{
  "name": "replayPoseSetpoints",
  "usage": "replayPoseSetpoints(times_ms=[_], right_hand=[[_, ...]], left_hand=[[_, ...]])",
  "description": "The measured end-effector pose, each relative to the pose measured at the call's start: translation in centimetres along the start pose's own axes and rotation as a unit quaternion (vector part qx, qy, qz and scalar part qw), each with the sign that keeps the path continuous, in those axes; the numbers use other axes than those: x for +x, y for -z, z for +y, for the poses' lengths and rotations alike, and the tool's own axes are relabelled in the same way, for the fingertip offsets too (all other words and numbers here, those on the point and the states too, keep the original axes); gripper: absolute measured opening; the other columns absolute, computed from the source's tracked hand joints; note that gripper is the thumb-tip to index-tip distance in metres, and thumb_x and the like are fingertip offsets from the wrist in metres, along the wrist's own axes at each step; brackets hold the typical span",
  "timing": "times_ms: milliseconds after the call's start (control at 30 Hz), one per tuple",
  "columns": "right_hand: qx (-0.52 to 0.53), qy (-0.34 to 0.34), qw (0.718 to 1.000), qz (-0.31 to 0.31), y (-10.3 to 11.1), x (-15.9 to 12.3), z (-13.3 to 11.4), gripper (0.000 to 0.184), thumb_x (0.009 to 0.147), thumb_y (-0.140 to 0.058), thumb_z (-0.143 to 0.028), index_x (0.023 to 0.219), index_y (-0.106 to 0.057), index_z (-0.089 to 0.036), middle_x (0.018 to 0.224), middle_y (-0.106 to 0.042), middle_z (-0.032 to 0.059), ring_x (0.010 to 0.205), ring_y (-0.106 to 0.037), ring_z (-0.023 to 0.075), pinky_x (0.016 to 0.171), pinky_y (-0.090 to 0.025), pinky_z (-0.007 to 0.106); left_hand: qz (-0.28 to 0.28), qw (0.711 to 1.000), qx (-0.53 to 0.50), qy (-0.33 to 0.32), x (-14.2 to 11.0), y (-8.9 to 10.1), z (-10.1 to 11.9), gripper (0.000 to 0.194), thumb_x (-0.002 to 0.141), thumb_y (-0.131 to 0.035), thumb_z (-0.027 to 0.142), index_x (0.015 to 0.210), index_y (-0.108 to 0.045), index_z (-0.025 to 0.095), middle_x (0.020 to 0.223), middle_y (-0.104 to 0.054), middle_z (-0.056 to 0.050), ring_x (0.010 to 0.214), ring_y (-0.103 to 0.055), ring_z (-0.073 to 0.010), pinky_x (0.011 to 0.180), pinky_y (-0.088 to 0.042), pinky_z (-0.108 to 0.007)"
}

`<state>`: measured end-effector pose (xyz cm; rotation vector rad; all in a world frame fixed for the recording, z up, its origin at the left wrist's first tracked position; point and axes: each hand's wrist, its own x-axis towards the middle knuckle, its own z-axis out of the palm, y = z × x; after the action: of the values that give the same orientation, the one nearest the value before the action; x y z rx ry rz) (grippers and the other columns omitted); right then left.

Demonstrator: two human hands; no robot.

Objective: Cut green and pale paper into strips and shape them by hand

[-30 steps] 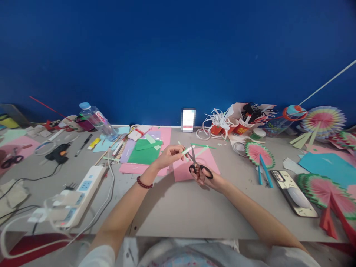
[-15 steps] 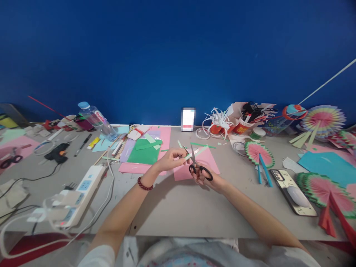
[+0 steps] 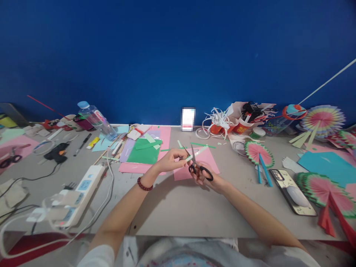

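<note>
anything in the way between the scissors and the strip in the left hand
Nothing visible: the scissors, held in the right hand with blades parted, are right at the strip in the left hand. Whether they touch is unclear.

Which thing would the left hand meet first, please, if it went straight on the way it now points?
Most likely the open scissors held in the right hand: the left hand, holding a pale green strip, points towards their blades, though a single view leaves the depth unclear.
</note>
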<state>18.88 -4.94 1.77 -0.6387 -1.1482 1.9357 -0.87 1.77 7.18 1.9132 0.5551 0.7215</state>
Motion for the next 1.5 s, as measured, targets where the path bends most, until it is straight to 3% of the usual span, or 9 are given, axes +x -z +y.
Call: replayPoseSetpoints(times_ms=[1500], right_hand=[[-0.053,-0.023,0.998,-0.007,0.54,0.20,0.54,0.060,0.066,-0.067,-0.070,0.091,-0.048,-0.019,0.065,-0.043,-0.0068,0.045,-0.027,0.0041,0.046,-0.020,0.023]], left_hand=[[-0.011,1.000,-0.010,-0.010,-0.11,0.40,-0.19,0.024,0.077,-0.054,0.025,0.056,-0.044,0.017,0.068,-0.059,-0.004,0.070,-0.056,-0.0159,0.067,-0.043,-0.027]])
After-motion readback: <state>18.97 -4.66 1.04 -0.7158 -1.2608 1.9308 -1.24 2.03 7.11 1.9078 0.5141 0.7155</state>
